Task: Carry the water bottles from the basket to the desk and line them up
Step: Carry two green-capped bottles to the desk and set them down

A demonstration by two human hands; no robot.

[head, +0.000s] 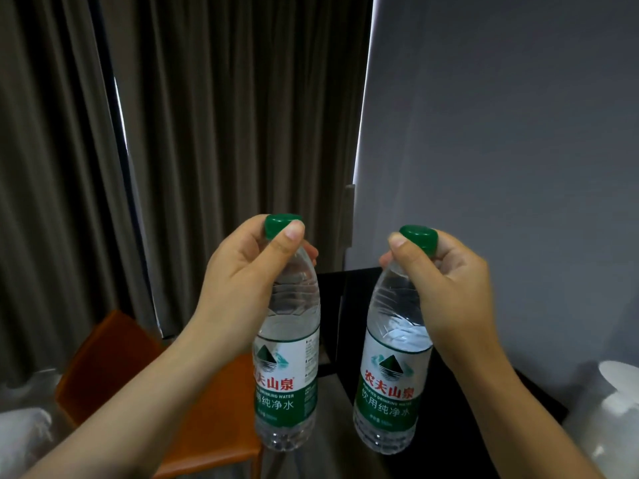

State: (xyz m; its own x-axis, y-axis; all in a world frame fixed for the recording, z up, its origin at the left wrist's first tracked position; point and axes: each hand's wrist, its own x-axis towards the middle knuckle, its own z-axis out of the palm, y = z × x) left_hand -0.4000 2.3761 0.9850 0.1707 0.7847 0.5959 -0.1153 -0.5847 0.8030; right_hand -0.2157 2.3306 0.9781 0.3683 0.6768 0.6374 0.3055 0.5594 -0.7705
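Clear plastic water bottles w/ green screw caps and green-white labels are held one per hand, hanging upright in mid-air: left bottle (287, 357) pinched at neck/cap by left hand (249, 271), right bottle (392, 361) likewise by right hand (446, 281). Long axes run approx 12-to-6, bodies at 6 o'clock below each grip, bases slightly converging. Dark desk surface (460, 392) is seen at approx 5 o'clock, nearer the right hand, so that bottle is judged likelier set down first; orange chair (114, 368) sits at 7 o'clock.

Left hand (242, 271) gripping left water bottle (288, 357) by its neck, right hand (449, 281) likewise holding right water bottle (392, 375), both hanging upright above orange chair (114, 357), curtains (224, 115) behind
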